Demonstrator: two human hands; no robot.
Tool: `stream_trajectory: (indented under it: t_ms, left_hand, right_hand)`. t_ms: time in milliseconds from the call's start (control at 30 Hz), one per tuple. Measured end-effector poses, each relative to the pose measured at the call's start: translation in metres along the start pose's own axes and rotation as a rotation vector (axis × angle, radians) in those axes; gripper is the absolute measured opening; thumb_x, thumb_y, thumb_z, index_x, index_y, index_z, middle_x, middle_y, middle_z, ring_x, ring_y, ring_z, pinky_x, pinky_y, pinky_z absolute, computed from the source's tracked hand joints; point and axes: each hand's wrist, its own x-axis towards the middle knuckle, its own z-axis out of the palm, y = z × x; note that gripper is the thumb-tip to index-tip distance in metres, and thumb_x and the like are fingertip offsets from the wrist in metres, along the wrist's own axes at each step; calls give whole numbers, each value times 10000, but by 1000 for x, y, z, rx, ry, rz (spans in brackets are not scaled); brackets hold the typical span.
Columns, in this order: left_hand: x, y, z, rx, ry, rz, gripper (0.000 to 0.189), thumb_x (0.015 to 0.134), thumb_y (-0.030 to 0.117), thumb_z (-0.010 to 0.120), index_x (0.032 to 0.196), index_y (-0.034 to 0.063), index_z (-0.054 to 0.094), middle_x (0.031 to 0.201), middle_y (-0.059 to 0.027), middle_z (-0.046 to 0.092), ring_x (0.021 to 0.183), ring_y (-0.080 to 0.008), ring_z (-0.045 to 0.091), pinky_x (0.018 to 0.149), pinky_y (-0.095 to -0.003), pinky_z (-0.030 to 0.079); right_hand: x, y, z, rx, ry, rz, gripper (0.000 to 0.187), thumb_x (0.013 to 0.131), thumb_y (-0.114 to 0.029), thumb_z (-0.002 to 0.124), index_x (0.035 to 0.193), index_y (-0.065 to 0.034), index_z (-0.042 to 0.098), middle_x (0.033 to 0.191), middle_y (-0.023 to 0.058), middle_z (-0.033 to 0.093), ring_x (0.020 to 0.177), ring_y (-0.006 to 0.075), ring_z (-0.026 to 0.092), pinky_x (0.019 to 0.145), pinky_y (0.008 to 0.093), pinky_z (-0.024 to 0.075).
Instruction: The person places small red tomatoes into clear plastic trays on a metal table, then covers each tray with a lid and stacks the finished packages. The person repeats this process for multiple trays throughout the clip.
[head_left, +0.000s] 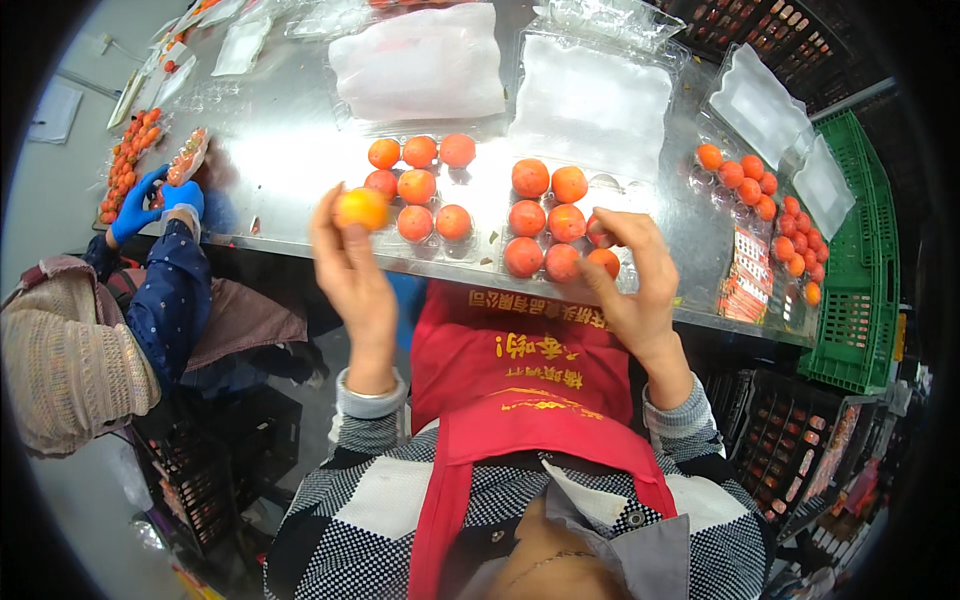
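My left hand (352, 262) grips a round yellow-orange fruit (362, 208), perhaps a tomato or persimmon, at the left edge of a clear plastic tray (469, 247). That tray holds several orange-red fruits (417, 186) in rows. To its right, a second clear tray (604, 184) carries several more fruits (527, 218), with a bare hollow at its far right corner. My right hand (634, 274) is over this tray's right column, thumb and fingers apart. Its fingertips partly hide one fruit (596, 231), and another fruit (604, 262) lies between thumb and fingers; contact is unclear.
White padded sheets (592, 97) lie in clear lids behind the trays. Filled trays (739, 180) and printed labels (746, 274) sit to the right on the metal table (285, 180), by a green crate (855, 300). At left, a co-worker's blue-gloved hands (161, 202) handle packed fruit.
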Motion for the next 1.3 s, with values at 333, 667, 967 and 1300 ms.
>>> stream_trajectory:
  t_ms: [333,667,967,1300]
  left_hand:
    - [12,-63,-55,481,-176,122,319,1043,190,663,1309,14,657,1244,-150,651,1132,-304,621,962,-396,500]
    - [8,-35,-23,373,-19,130,253,1009,153,701,1228,28,682,1257,-136,612,1197,-292,602,1026,-415,465]
    - [-10,24,48,-169,-307,149,142,1001,46,691,1133,-6,691,1044,-80,687,960,-178,658,878,-313,517]
    - [-46,66,108,-435,-791,-159,367,1073,206,629,1373,-5,605,1005,-115,697,798,-157,665,721,-301,556]
  right_hand:
    - [-24,23,-28,-164,-26,120,372,813,-32,784,1175,-24,701,1105,138,670,996,318,643,881,411,518]
    - [-23,16,-32,-373,-314,18,502,730,-202,854,1187,-96,675,1219,82,609,1137,301,574,944,444,447]
    - [-27,7,-31,-418,-232,12,496,727,-111,841,1196,-79,682,1160,81,659,1057,282,606,914,417,447]
    - [-30,1,-9,904,121,566,433,1029,-43,663,1435,33,532,1343,115,635,1252,184,628,1083,323,504]
